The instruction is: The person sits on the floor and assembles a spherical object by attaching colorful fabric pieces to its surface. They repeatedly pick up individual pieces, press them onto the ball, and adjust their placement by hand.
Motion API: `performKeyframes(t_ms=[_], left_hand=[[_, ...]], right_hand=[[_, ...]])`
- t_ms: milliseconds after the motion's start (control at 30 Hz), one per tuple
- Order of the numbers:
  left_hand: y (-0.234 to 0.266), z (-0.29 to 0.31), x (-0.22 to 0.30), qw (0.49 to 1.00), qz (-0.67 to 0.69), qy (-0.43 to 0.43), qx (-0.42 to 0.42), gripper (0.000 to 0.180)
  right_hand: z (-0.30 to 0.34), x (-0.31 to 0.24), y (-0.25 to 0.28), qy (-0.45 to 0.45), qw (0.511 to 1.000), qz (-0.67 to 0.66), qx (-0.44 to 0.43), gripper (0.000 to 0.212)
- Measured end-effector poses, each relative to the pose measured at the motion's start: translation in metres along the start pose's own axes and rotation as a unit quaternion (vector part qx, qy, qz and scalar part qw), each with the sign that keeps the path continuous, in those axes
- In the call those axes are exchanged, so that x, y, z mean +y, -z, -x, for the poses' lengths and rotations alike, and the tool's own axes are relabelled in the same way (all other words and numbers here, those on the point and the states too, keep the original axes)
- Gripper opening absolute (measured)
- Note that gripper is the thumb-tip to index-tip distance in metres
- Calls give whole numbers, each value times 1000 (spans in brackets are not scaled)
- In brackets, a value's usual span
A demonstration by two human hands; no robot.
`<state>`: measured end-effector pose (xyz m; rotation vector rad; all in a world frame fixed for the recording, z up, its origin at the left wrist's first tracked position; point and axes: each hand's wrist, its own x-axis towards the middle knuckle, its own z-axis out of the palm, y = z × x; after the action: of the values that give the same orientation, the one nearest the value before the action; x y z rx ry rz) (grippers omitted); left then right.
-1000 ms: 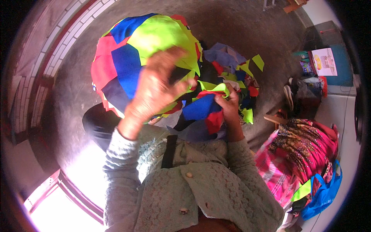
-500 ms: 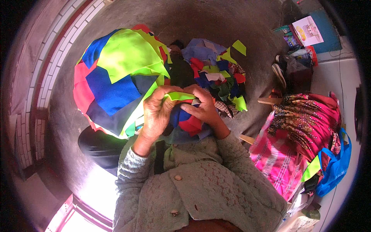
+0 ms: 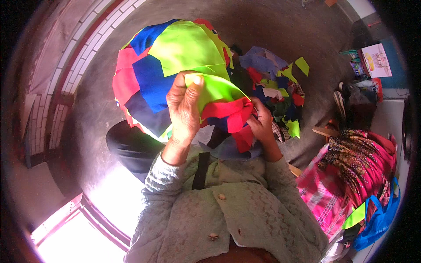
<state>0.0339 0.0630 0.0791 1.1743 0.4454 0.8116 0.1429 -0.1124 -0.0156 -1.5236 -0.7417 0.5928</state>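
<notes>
A large round spread of patchwork cloth (image 3: 151, 81), made of lime, blue, navy, red and pink fabric pieces, bulges over my left side. In front of my lap, my left hand (image 3: 184, 109) pinches the upper left corner of a lime-green fabric piece (image 3: 217, 90), thumb on top. My right hand (image 3: 262, 125) grips the red fabric (image 3: 228, 111) along its lower right edge. The lime and red pieces meet at a slanting edge and are stretched between my hands. Whether they join the large patchwork is unclear. Any needle or thread is too small to make out.
A heap of fabric scraps (image 3: 272, 85) lies on the floor beyond my right hand. To the right, pink and patterned cloth (image 3: 351, 162) covers a wooden-legged seat, with a blue bag (image 3: 379, 219) beside it. Shoes (image 3: 340, 103) stand farther back.
My hands have moved apart, spreading the lime and red pieces that were bunched between them. My right hand is lower and farther right. The whole view has shifted.
</notes>
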Motion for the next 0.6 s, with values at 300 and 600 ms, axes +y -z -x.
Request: performKeyframes(t_ms=[300, 600], left_hand=[[4, -2, 1, 982, 150, 80, 78, 20], [3, -2, 22, 977, 188, 94, 26, 27]], right_hand=[[0, 17, 2, 18, 990, -121, 65, 22], [-1, 55, 27, 52, 937, -322, 127, 33]])
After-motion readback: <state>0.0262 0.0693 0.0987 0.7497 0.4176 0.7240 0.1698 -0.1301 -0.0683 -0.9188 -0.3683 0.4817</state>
